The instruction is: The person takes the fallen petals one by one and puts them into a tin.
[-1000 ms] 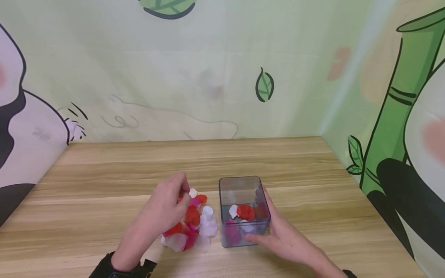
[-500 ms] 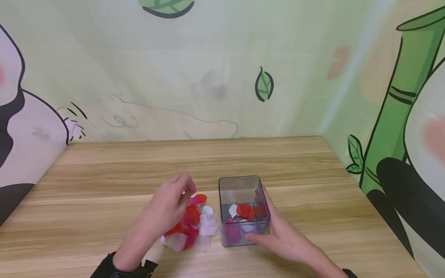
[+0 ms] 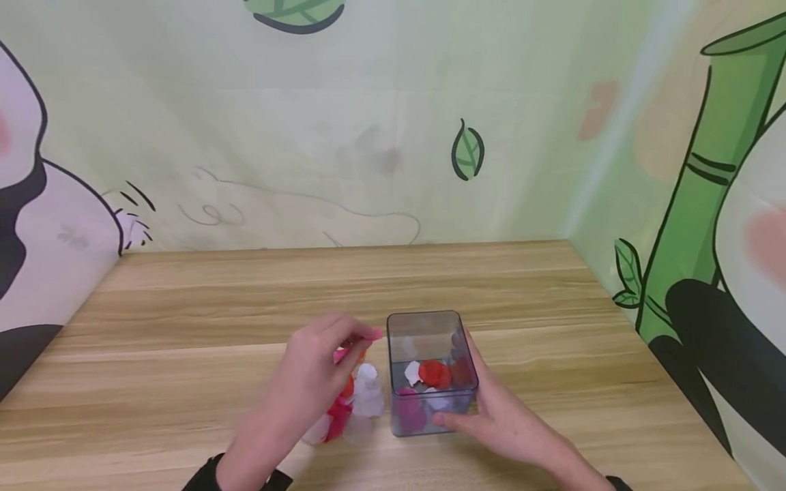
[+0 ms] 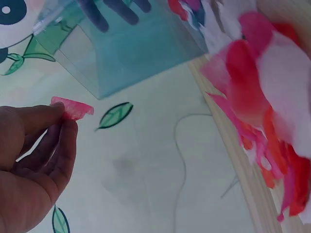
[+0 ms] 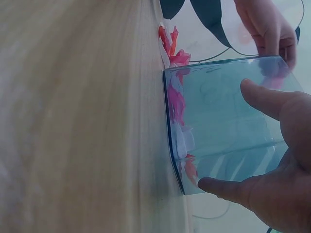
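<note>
My left hand (image 3: pixel 313 372) pinches a pink petal (image 4: pixel 75 108) between thumb and fingertips, just left of the box rim in the head view. Below that hand lies a heap of red, pink and white petals (image 3: pixel 368 397), partly hidden by the hand and forearm. A clear grey-tinted plastic box (image 3: pixel 424 334) stands open-topped on the table to the right of the heap. My right hand (image 3: pixel 506 417) holds the box by its right side, thumb at the front wall and fingers along the far side. Inside it, a red petal (image 3: pixel 434 374) and several white and pink ones lie on the bottom.
The wood-grain table (image 3: pixel 245 286) runs back to a pale green cloth backdrop (image 3: pixel 276 136) printed with leaves, bamboo and pandas. A dark band (image 3: pixel 205 474) circles the left wrist.
My left hand has risen off the petal heap and moved right toward the box, with a pink petal now showing at its fingertips. The right hand and box have stayed put.
</note>
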Demonstrator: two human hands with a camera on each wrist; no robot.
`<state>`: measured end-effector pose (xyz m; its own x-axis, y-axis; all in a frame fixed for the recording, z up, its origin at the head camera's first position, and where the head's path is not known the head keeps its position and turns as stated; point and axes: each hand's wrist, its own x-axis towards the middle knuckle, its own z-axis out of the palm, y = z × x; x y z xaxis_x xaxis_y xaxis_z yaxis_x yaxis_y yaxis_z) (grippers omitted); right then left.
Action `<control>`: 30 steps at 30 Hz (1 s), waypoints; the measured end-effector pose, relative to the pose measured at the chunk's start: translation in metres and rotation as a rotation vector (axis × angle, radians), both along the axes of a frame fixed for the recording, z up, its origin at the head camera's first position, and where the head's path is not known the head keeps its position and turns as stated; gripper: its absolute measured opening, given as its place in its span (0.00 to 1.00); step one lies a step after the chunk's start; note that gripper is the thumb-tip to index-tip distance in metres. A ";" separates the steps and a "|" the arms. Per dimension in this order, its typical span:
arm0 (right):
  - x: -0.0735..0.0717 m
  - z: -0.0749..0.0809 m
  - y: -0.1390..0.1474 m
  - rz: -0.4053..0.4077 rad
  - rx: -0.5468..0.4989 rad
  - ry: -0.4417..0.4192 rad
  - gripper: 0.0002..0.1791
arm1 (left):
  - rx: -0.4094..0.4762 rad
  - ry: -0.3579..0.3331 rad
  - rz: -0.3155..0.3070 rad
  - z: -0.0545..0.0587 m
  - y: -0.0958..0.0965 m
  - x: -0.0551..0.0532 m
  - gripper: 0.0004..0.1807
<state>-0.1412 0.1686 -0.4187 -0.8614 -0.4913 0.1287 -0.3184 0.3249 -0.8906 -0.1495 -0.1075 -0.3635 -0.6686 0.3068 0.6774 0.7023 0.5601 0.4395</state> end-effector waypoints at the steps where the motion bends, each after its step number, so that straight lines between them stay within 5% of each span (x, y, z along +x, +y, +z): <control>1: 0.000 0.000 0.000 0.001 -0.003 -0.003 0.70 | 0.012 0.016 -0.019 0.001 0.003 0.002 0.14; 7: 0.000 0.000 0.000 0.007 -0.013 -0.020 0.69 | 0.006 0.093 -0.105 0.001 0.017 0.010 0.13; 12: 0.001 0.000 0.000 0.013 -0.010 -0.024 0.68 | -0.022 0.083 -0.176 -0.001 0.021 0.012 0.13; 19: 0.000 0.000 0.000 0.016 -0.012 -0.013 0.69 | -0.025 0.035 -0.098 -0.003 0.014 0.009 0.11; 25: 0.000 -0.001 0.000 -0.006 0.008 -0.003 0.70 | -0.107 -0.140 0.053 -0.009 0.002 0.001 0.10; 30: 0.001 -0.001 0.000 -0.008 0.009 -0.004 0.70 | -0.273 -0.350 0.019 -0.024 -0.004 -0.009 0.08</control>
<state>-0.1406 0.1685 -0.4192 -0.8659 -0.4852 0.1214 -0.3124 0.3352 -0.8888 -0.1580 -0.1120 -0.3873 -0.8504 0.4285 0.3052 0.5260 0.6997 0.4834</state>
